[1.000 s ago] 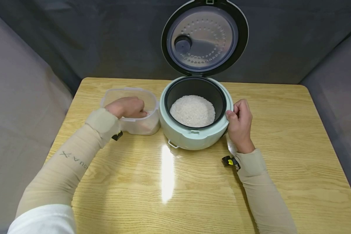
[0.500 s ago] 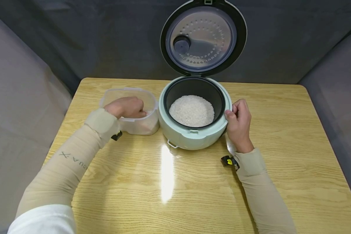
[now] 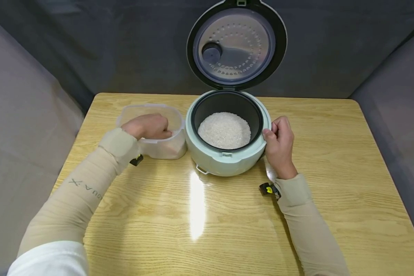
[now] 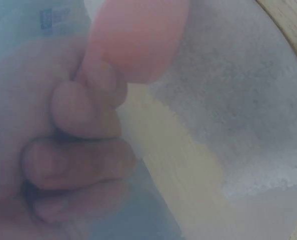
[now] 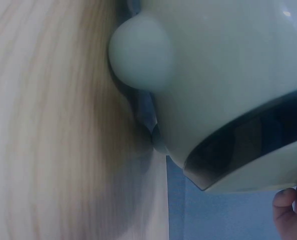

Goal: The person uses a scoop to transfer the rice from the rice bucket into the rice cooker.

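Note:
A clear plastic container [image 3: 165, 149] with rice in it stands on the left of the table. My left hand [image 3: 148, 125] reaches down into it, fingers curled. Through the cloudy container wall in the left wrist view, those fingers pinch a rounded pink scoop [image 4: 138, 42] beside the rice [image 4: 228, 85]. Right next to the container is a pale green rice cooker [image 3: 220, 165], its lid [image 3: 239, 46] raised. White rice [image 3: 224, 130] is heaped in its dark inner pot [image 3: 227, 101]. My right hand [image 3: 279, 145] grips the cooker's right side, thumb at the rim.
The wooden table [image 3: 200, 245] carries both vessels near its back edge. Behind the raised lid hangs a dark curtain [image 3: 124, 46], with paler cloth [image 3: 24, 115] along the left side. A small white loop [image 3: 202, 170] sticks out from the cooker's lower front.
The head view has shifted slightly, so everything sits a little further left in it. Both hands keep their places at the container and the cooker.

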A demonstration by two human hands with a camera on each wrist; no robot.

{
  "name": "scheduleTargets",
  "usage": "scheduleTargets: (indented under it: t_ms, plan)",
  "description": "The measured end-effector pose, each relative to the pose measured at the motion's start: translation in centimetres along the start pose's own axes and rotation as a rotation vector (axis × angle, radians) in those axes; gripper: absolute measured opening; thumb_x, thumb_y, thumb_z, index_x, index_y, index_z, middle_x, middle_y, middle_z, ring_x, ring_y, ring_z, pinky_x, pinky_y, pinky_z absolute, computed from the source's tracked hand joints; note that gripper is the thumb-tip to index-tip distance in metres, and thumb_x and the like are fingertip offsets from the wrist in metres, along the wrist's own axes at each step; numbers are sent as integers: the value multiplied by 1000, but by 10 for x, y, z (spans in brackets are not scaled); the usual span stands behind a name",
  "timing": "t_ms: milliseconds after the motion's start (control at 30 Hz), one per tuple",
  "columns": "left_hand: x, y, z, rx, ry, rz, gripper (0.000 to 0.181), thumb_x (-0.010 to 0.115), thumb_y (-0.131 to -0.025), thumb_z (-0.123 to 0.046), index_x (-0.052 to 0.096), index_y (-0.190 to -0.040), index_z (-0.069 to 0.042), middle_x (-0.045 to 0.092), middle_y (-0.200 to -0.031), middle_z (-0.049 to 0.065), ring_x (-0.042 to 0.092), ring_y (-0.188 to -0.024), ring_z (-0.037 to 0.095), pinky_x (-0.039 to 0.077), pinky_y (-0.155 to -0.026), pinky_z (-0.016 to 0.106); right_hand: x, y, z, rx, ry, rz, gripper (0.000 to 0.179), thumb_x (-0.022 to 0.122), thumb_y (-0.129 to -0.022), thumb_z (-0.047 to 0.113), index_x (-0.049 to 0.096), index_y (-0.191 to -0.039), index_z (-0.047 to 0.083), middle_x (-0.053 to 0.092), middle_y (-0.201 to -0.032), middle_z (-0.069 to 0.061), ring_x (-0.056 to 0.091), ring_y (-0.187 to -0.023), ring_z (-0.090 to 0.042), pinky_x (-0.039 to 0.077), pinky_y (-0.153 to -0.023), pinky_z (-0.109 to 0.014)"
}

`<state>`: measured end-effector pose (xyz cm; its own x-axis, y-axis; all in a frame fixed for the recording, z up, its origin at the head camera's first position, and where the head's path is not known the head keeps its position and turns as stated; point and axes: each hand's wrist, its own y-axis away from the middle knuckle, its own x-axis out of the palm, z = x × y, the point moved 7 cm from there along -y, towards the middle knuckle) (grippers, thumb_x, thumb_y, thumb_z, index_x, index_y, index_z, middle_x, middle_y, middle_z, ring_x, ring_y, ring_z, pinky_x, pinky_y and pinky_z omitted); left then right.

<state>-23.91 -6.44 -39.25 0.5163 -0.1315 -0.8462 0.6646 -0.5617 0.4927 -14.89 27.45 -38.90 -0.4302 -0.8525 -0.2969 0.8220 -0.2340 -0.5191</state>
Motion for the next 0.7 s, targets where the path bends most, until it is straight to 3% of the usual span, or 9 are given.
scheduleTargets:
  t_ms: [233,700]
  plan:
    - [-4,2,-1,33,-6,-40,36,53,-103,-25,55,-68,-14,46,-64,-3,44,-59,13,37,-60,27,0,0,0,0,3,2,25,47,-80,22,37,-79,-1,32,-78,8,31,-68,-7,24,-65,-25]
    - [-11,6,3,44,73,-81,41,48,-96,-20,43,-55,-21,34,-54,-9,29,-51,8,28,-56,26,-1,0,2,-15,8,5,31,48,-80,29,38,-79,0,32,-79,7,32,-71,-6,24,-67,-25]
